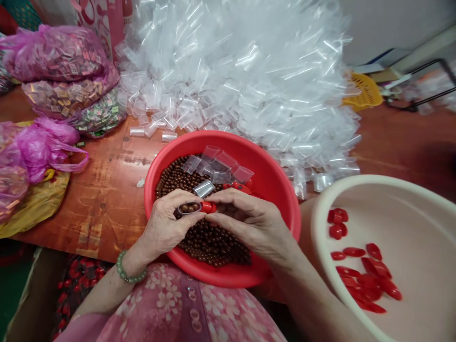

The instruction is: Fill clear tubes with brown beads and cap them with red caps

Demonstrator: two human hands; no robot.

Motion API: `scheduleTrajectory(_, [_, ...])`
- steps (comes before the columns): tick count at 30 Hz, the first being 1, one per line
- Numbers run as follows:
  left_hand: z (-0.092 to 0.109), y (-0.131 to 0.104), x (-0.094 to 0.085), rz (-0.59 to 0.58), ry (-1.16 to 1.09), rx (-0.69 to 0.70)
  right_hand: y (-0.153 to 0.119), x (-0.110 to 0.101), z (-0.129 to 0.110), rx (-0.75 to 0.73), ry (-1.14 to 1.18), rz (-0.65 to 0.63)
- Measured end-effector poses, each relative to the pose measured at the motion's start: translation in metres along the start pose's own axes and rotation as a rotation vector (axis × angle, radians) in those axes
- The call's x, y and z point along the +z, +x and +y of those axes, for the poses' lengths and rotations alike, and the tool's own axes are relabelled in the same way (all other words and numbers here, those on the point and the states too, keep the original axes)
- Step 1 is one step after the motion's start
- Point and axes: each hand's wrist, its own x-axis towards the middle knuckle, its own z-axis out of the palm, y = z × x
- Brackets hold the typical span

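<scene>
Over a red basin (294,209), my left hand (166,221) pinches a small clear plastic sleeve (189,208) with brown beads showing in its open end. My right hand (249,221) closes its fingertips on a red plastic cap (207,207), which meets the sleeve's other end. Brown beads (217,244) fill much of the basin under my hands. On top of them lie several clear sleeves (223,164), one shiny sleeve (204,188) just beyond my fingers, and some red caps (239,187) partly hidden by my right hand.
A large heap of clear sleeves (235,61) covers the table's back. To the right, a cream tub (420,228) holds several red pieces (372,280). Pink bags (53,57) of small packets stand at left. A yellow basket (363,91) sits at back right.
</scene>
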Motion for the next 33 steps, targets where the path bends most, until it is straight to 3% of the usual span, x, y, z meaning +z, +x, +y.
scheduleTrajectory(5, [0.000, -0.001, 0.000, -0.038, -0.007, -0.045, 0.003, 0.002, 0.009, -0.023, 0.048, 0.055])
scheduleTrajectory(15, [-0.005, -0.002, 0.002, 0.010, -0.008, -0.017, -0.011, 0.025, 0.015, -0.026, -0.025, 0.171])
scheduleTrajectory(22, [0.000, 0.001, 0.001, 0.017, -0.078, -0.049, -0.002, 0.008, 0.000, -0.048, -0.101, 0.271])
scheduleTrajectory(28, [0.005, -0.005, -0.008, -0.238, -0.376, -0.199, 0.009, -0.003, -0.019, -0.236, -0.186, 0.204])
scheduleTrajectory(33, [0.005, -0.005, -0.007, -0.310, -0.170, -0.153, 0.011, -0.004, -0.016, -0.261, -0.220, 0.168])
